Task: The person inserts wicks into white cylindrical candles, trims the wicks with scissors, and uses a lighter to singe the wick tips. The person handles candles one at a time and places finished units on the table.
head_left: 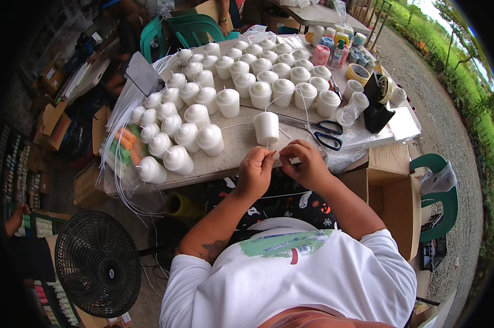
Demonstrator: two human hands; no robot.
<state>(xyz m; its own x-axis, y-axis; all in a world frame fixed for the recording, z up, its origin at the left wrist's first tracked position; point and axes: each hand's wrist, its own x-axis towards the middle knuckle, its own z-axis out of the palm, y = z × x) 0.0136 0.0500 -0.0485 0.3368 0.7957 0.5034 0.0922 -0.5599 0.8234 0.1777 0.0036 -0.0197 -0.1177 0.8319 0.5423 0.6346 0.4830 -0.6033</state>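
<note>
Dozens of white moulded wax candles with domed tops (188,135) stand in close rows across the pale worktable (233,158). They are packed tight on its left and far parts, apparently to leave the near edge free for handwork. At the far left, a black floor fan (98,263) stands on the ground below the table, and a sheaf of long white wick strands (122,117) hangs over the table's left edge, within easy reach.

Moving right, the left hand (255,170) is closed in a pinch at the table's near edge. Its fingertips grip a thin white wick thread (276,157) that is hard to see clearly. The right hand (306,163) sits just beside it, fingers curled and pinched on the same thread, so the two hands nearly touch, probably so the fine strand can be controlled from both ends. One plain white cylindrical candle (266,127) stands apart from the rows, upright, just beyond the hands and between them, with a wick rising from its top. It touches neither hand.

Further right, black-handled scissors (324,133) lie flat near the right hand, handles towards the person. Beyond them a black tape dispenser (379,104) stands at the table's right side, and an open brown cardboard box (392,188) sits beside the table, next to a green plastic chair (441,188).
</note>
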